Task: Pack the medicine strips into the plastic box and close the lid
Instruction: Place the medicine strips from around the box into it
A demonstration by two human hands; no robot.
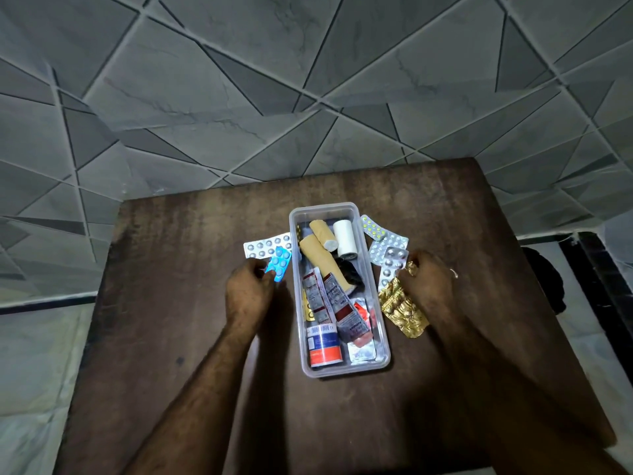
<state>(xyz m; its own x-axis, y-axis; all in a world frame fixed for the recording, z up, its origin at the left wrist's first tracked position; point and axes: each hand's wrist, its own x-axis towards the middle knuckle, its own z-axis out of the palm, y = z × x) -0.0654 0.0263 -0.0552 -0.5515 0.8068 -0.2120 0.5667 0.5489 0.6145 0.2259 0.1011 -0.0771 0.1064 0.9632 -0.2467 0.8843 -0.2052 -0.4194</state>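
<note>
A clear plastic box (384, 332) stands open on the dark wooden table, holding bandage rolls, tubes and foil strips. No lid is in view. Left of the box, my left hand (248, 291) pinches a blue pill strip (279, 264), which overlaps a silver strip (263, 245) lying on the table. Right of the box, my right hand (430, 279) grips a crumpled gold strip (404, 308). Beside it lie a silver strip (392, 260), another silver strip (390, 242) and a strip of yellow pills (373, 228).
The wooden table (171, 303) ends at a grey tiled wall (308, 80) behind the box. Pale floor shows on both sides. A dark object (544, 279) sits off the table's right edge.
</note>
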